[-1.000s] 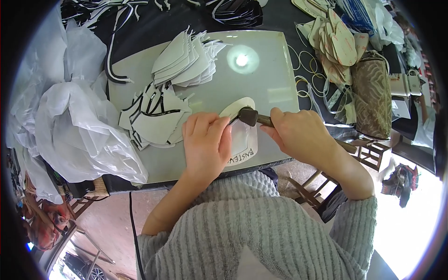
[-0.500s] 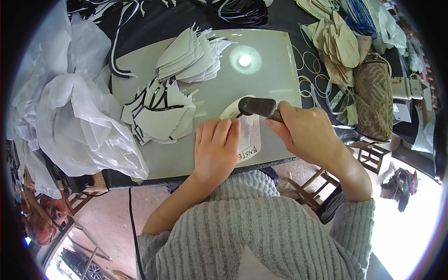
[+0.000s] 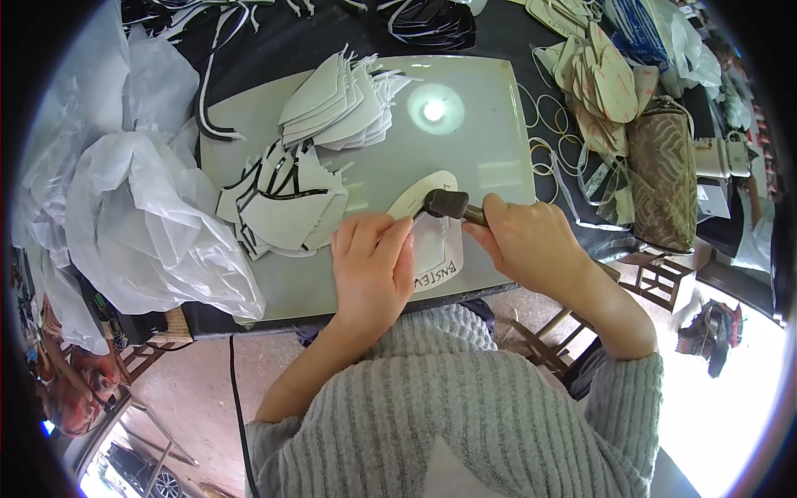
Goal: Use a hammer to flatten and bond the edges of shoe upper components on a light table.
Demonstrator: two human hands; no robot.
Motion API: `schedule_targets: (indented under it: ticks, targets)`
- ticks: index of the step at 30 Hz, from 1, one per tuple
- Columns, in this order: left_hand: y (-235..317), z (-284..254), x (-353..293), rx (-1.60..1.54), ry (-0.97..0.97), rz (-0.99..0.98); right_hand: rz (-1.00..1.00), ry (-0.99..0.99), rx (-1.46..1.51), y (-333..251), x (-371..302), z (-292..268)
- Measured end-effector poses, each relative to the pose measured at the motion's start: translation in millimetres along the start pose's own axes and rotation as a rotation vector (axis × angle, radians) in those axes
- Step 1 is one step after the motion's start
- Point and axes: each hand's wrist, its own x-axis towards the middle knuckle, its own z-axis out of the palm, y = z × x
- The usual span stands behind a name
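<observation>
My left hand (image 3: 369, 266) lies flat, fingers together, pressing a white shoe-shaped piece (image 3: 432, 228) onto the grey-green work board (image 3: 490, 141). My right hand (image 3: 531, 241) grips the handle of a small dark hammer (image 3: 447, 204), whose head rests on the upper part of that piece, just beyond my left fingertips. To the left of my left hand is a pile of white cut pieces with black edging (image 3: 282, 203). A fanned stack of plain white cut pieces (image 3: 340, 100) lies further back on the board.
Crumpled clear plastic bags (image 3: 141, 216) cover the table's left side. Beige insoles (image 3: 602, 83), rubber bands (image 3: 544, 137) and a patterned brown pouch (image 3: 662, 183) lie to the right. Black-and-white straps (image 3: 423, 21) sit at the back. A wooden stool (image 3: 656, 282) stands below right.
The hammer head has shifted a little between frames while staying on the white piece. My left hand has slid slightly but keeps pressing the piece down.
</observation>
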Motion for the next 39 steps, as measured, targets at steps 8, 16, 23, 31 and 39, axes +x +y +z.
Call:
schedule_targets:
  ticks: [8, 16, 23, 31, 39]
  targets:
    - [2.5, 4.0, -5.4, 0.220, -0.027, 0.182, -0.014, 0.037, 0.028, -0.1, 0.2, -0.4]
    - [-0.1, 7.8, -5.5, 0.240, -0.027, 0.194, -0.057, 0.084, 0.049, -7.7, -4.4, 7.6]
    - [1.3, 4.7, -5.5, 0.182, -0.014, 0.158, 0.007, 0.098, 0.006, -10.7, -11.6, 15.5]
    - [-3.9, -7.3, -10.0, 0.039, 0.000, 0.076, 0.004, 0.056, -0.033, -8.5, -8.5, 9.5]
    - [-3.6, -2.5, -16.1, 0.244, -0.050, 0.232, -0.046, 0.192, 0.129, -13.5, -10.3, -0.2]
